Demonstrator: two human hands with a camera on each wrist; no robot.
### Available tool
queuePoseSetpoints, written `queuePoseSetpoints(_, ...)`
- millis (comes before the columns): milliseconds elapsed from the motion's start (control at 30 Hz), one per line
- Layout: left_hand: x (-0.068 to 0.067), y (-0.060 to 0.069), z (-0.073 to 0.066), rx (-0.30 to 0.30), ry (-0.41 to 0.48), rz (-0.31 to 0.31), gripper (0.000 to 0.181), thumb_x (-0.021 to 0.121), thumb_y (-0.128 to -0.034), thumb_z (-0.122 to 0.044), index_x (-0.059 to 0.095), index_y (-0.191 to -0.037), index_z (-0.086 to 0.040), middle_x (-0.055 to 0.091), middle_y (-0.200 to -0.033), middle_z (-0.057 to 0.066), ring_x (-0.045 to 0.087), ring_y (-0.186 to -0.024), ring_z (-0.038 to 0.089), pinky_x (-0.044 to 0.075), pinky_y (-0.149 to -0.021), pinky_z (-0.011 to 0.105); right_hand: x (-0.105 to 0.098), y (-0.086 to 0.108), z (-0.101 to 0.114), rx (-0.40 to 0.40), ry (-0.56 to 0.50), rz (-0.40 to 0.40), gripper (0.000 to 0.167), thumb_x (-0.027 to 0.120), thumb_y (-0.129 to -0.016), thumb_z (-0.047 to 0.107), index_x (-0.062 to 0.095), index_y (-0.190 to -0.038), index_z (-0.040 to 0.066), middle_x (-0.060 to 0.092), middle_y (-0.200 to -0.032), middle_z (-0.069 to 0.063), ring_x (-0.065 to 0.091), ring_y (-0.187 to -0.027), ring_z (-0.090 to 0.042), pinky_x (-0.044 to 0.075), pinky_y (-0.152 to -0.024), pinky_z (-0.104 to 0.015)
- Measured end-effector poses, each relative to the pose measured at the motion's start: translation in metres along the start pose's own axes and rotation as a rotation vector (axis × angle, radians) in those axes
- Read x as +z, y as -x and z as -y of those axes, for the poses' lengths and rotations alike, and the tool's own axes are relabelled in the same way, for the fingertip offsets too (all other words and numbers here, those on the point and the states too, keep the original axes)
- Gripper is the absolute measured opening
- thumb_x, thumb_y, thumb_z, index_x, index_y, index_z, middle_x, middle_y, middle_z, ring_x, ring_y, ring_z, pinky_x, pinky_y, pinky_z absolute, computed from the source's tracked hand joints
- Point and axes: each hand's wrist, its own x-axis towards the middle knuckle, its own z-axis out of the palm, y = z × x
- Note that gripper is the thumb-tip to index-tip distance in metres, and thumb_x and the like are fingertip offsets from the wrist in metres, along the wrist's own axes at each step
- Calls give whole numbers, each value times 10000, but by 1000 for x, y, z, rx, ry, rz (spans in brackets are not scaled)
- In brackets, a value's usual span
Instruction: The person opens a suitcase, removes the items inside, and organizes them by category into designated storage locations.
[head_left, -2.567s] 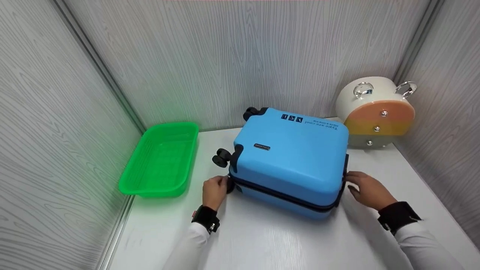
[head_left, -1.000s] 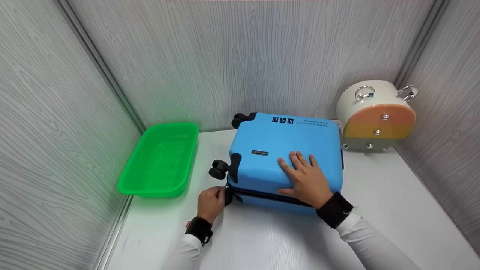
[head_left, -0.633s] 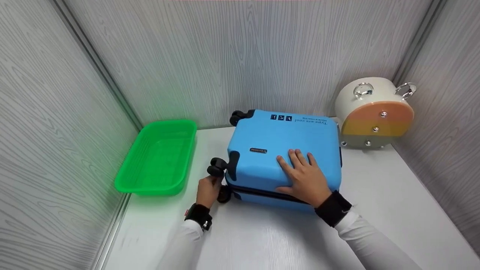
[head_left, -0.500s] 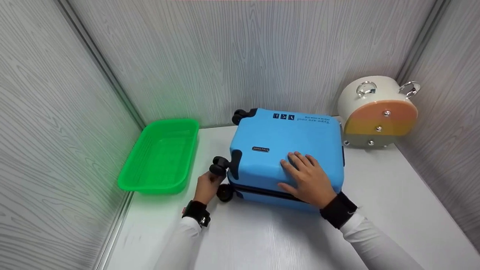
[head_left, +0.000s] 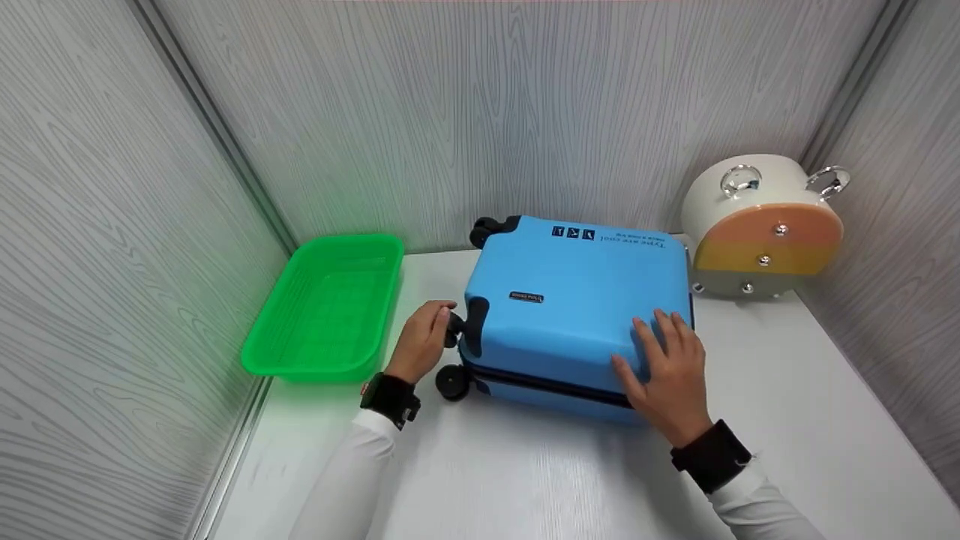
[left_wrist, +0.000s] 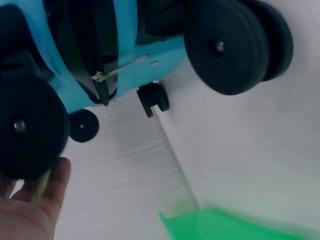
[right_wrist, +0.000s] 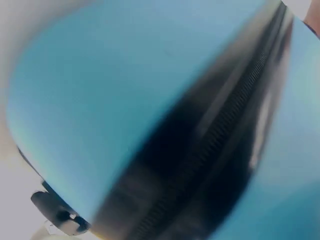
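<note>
We find the blue hard-shell suitcase (head_left: 577, 274) lying flat at the centre of the white table (head_left: 540, 487), caster end toward the green plastic basket (head_left: 304, 372), handle end near the round drawer box (head_left: 765, 232). The left hand (head_left: 422, 341) is at the upper near caster (left_wrist: 30, 125), fingertips against or just beside it; we cannot tell whether they grasp it. The right hand (head_left: 671, 375) is released, fingers spread over the near edge of the lid at the handle end — nothing held.

As to progress, we judge the closing as largely done: the two shells sit together, and the zipper (head_left: 555, 386) appears joined along the near side. A metal zipper pull (left_wrist: 99, 76) shows at the caster end, with no fingers on it. What is left, we cannot certify — the far side of the seam is hidden.
</note>
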Motion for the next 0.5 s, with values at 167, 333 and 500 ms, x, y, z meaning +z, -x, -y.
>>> queuePoseSetpoints(167,7,-1,-2,102,-207,41,333,448,-1169,-164,710,-1201,39,721,-1153,219,671,-1120,423,530,-1024,559,2,7,3,-88,119,53,911,446,-1016,829,669,-1457,64,624,-1458,-309,539,-1382,-552,332,-1129,-802)
queuePoseSetpoints(333,6,4,0,136,-263,27,310,440,-1173,-164,685,-1090,6,677,-1018,182,639,-984,386,530,-917,527,5,5,-5,-142,138,67,889,452,-1009,823,656,-1477,95,639,-1442,-291,570,-1354,-529,366,-1122,-780)
queuePoseSetpoints(500,4,19,-2,140,-296,46,320,429,-1182,-196,683,-1088,-25,652,-984,137,617,-935,324,536,-857,487,8,-2,-25,-201,100,85,851,473,-1012,801,657,-1465,105,639,-1442,-275,570,-1348,-517,374,-1123,-770)
